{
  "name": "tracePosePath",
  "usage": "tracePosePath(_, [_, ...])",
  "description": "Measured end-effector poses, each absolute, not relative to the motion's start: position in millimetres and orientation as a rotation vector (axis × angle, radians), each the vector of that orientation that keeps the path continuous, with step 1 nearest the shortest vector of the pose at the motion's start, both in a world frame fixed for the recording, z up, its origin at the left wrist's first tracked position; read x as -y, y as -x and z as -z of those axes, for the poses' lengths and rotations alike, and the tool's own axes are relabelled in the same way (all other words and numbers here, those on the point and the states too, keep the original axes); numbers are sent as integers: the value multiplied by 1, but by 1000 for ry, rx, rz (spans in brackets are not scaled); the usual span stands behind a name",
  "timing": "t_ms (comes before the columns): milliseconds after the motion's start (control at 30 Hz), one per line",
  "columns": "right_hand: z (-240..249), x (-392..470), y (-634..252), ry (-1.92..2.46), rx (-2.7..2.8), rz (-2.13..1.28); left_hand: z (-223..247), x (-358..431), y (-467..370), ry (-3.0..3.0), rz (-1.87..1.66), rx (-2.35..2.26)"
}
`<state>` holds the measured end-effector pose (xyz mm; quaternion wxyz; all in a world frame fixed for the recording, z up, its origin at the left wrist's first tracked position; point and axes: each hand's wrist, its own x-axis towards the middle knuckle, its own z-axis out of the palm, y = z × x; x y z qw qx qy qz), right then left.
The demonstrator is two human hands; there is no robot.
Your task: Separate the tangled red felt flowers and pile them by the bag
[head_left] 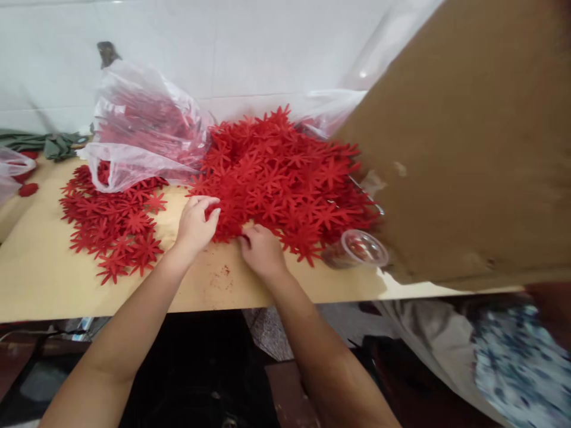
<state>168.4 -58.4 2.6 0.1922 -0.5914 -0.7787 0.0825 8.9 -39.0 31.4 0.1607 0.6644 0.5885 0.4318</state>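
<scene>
A large heap of red star-shaped flower cutouts [276, 172] lies on the table, with both hands at its front edge. My left hand [197, 223] is at the heap's left front, its fingers curved and its thumb apart from them; nothing shows between them. Close by on the right, my right hand [264, 249] has its fingers curled in a pinch beside the red petals. What those fingertips hold is too small or hidden to make out. Between the two hands lie some red cutouts [226, 223], slightly blurred.
A smaller pile of red cutouts [120, 229] spreads at the left. Behind it stands a clear plastic bag [147, 122] filled with red pieces. A clear plastic cup [363, 248] lies tilted near a large brown board [464, 148] on the right. Green fabric pieces [57, 145] lie far left.
</scene>
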Motion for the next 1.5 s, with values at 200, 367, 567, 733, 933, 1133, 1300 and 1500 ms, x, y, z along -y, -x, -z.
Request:
tracePosePath(200, [-10,44,-183,1766,1929,-211,-45,64,71,-1971,-989,-2077])
tracePosePath(367, [-10,27,-191,1742,1775,-96,-45,54,115,-2044,-558,-2365])
tracePosePath(567, [3,30,-195,1574,1838,26,-32,19,114,-2169,-240,-2499])
tracePosePath(733, [6,44,-193,1398,1931,20,-34,11,115,-2215,-142,-2435])
tracePosePath(933, [-9,52,-179,1258,1903,-24,-42,12,112,-2253,8,-2370])
tracePosePath(1133, [-23,68,-169,1194,1756,-360,-72,24,107,-2322,-360,-2387])
tracePosePath(1300, [-27,75,-136,1061,1327,-1152,-78,68,60,-2480,-605,-2049])
tracePosePath(1500, [-19,82,-109,1002,1169,-1478,-45,108,6,-2400,-575,-1758])
